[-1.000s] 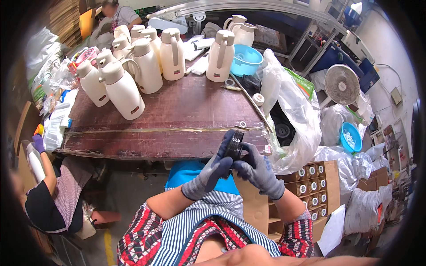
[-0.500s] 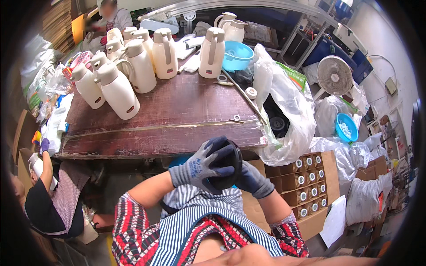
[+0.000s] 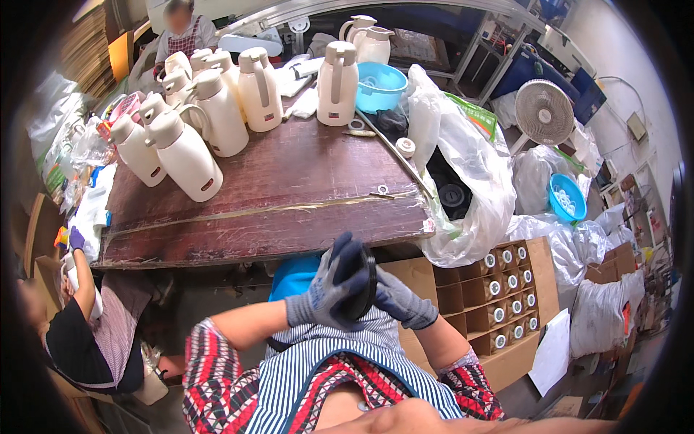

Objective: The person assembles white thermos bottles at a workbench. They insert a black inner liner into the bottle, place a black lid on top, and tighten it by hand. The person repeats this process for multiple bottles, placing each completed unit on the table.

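A black round plastic part with a raised rim (image 3: 369, 283) is held on edge in front of my apron, just off the table's near edge. My left hand (image 3: 329, 293), in a grey and dark-blue work glove, grips it from the left with the fingers pointing up. From the other side my right hand (image 3: 405, 302), gloved alike, has its fingers at the rim; its fingertips are partly hidden behind the part. Several white vacuum jugs with grey-beige lids and handles stand on the table, the nearest jug (image 3: 186, 160) at the left.
The dark-red table (image 3: 303, 173) bears a blue basin (image 3: 379, 87) at its back right. A plastic bag (image 3: 491, 210) holding black parts hangs at its right edge. Nearby are a divided carton (image 3: 457, 299) with several silvery items, a fan (image 3: 544, 112) and a seated co-worker (image 3: 94, 318).
Both hands have turned the black part more edge-on and brought it slightly left and lower. The left fingers are more upright. My view has shifted slightly.
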Demonstrator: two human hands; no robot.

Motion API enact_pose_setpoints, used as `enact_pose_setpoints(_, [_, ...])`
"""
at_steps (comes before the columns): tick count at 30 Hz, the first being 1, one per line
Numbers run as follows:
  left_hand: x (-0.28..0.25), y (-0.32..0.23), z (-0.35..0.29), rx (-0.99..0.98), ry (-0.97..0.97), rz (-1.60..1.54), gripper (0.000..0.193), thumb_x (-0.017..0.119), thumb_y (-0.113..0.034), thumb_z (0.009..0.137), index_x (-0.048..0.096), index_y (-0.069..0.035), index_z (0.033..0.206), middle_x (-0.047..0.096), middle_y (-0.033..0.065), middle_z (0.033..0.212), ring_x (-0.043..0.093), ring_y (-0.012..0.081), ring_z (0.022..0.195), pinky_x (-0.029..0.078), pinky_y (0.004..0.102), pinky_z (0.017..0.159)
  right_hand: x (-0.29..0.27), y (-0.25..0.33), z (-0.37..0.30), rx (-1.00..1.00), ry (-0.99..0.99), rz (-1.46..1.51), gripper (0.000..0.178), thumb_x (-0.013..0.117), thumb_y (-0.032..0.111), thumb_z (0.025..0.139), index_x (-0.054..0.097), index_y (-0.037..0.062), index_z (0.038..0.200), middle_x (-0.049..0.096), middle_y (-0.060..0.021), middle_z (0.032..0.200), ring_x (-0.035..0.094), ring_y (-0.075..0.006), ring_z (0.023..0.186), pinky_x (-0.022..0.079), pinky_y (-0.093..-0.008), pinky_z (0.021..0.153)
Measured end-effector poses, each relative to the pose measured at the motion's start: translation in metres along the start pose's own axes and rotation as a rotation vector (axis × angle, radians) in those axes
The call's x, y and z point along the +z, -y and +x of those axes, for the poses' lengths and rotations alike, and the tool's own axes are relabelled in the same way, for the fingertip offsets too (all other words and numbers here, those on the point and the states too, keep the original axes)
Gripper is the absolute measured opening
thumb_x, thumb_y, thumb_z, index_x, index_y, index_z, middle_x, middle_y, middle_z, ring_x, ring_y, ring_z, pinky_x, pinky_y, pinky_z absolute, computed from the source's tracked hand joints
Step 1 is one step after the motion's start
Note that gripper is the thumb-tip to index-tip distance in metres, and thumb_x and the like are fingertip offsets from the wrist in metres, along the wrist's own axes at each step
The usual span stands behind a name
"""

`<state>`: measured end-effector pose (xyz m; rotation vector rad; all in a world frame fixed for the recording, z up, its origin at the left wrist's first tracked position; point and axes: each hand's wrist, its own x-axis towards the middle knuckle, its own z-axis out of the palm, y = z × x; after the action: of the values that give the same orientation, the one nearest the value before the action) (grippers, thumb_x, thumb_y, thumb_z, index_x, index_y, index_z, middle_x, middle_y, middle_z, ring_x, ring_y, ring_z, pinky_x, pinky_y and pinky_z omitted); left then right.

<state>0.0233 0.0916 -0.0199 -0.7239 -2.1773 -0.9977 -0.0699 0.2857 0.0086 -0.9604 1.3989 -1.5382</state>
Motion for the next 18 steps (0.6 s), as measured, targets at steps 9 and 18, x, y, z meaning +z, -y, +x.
enact_pose_setpoints(9, [-0.268,0.154,0.016,-0.504,0.057,0.994,0.078,0.07,-0.04,0.09,0.045,-0.004,0.154,0.048,0.0219,0.153,0.04,0.0396,0.144,0.03,0.0486,0.121,-0.116,-0.042,0.05,0.159,-0.448,-1.5,0.071,0.072,0.037,0.088,0.049,0.0083,0.148,0.058,-0.0232,0.124,0.061,-0.0408,0.107,0.052,-0.047,0.091])
enact_pose_setpoints(18, [-0.517,0.287,-0.042,-0.782,-0.03,1.591,0.078,0.067,-0.045,0.096,0.04,-0.003,0.156,0.049,0.024,0.155,0.051,0.037,0.139,0.04,0.0403,0.115,-0.153,-0.051,-0.01,-0.128,-1.03,-1.232,0.044,0.07,0.032,0.093,0.065,0.0128,0.132,0.066,-0.0192,0.125,0.065,-0.0359,0.11,0.052,-0.0481,0.096])
